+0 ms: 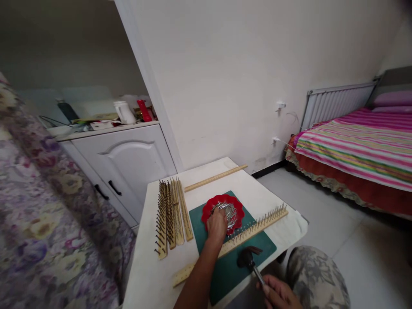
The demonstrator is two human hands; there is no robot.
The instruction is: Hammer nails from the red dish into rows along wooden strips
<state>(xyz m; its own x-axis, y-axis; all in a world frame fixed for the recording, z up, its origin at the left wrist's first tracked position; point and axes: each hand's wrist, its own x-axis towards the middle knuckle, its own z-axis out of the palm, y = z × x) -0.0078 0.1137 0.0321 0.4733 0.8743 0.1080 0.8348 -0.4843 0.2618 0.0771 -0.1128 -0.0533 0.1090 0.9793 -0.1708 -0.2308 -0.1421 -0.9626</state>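
My left hand [216, 225] reaches into a red scalloped dish [212, 206] heaped with metal nails [229, 211], fingers curled among the nails; what they pinch is hidden. My right hand [279, 292] grips the handle of a dark hammer [248, 258], whose head rests on the green mat [254, 242]. A long wooden strip [247, 231], studded with upright nails along its right half, lies diagonally across the mat just in front of the dish.
Several finished nail-studded strips [169, 216] lie side by side at the left of the white table [151, 274]. A bare strip [215, 177] lies at the back. My knee [313, 270] is beside the table's right corner. A bed [360, 150], white cabinet [122, 159] and floral sofa [41, 206] surround it.
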